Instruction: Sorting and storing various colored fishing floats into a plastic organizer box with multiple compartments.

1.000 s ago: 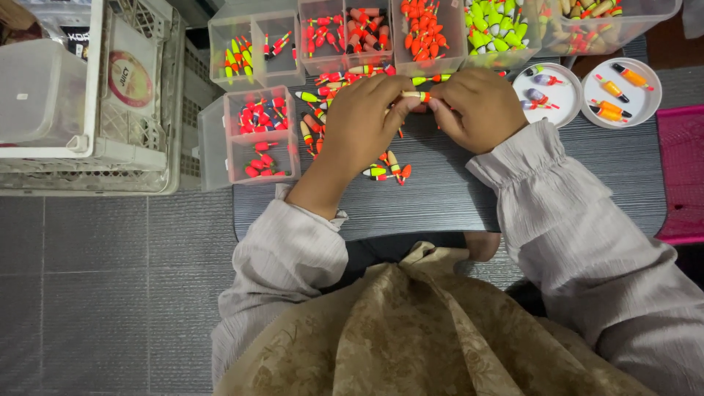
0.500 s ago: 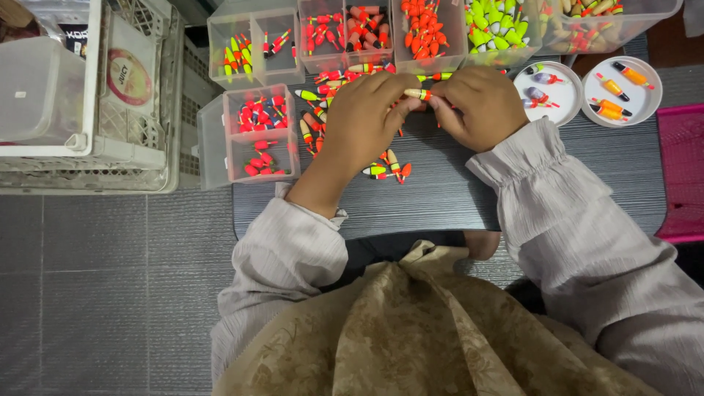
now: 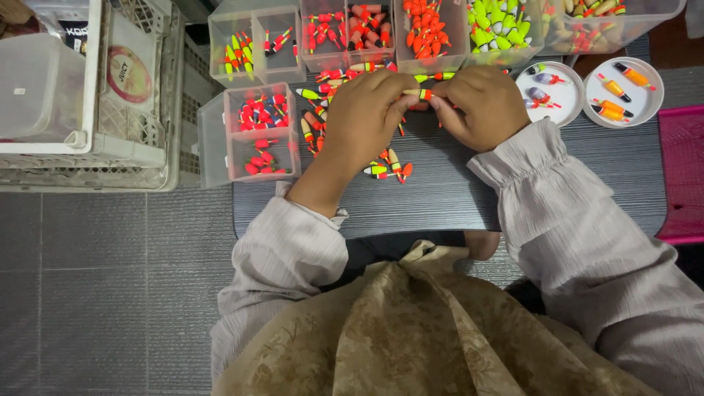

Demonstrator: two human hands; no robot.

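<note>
My left hand [image 3: 364,117] and my right hand [image 3: 477,103] meet over a low dark table [image 3: 455,183]. Between their fingertips they pinch one small fishing float [image 3: 419,94], striped orange, yellow and red, held level. Loose floats [image 3: 389,167] in red, orange and green lie scattered on the table under and around my left hand. Part of that pile is hidden by the hand.
Clear plastic bins of sorted floats line the table's far edge: red ones [image 3: 429,29], green ones [image 3: 499,29], and a divided box [image 3: 258,132] at the left. Two white round dishes [image 3: 623,92] hold a few floats. A white crate [image 3: 81,95] stands left; a pink tray [image 3: 686,172] right.
Both hands stay nearly in place, fingers shifting slightly on the float held between them.
</note>
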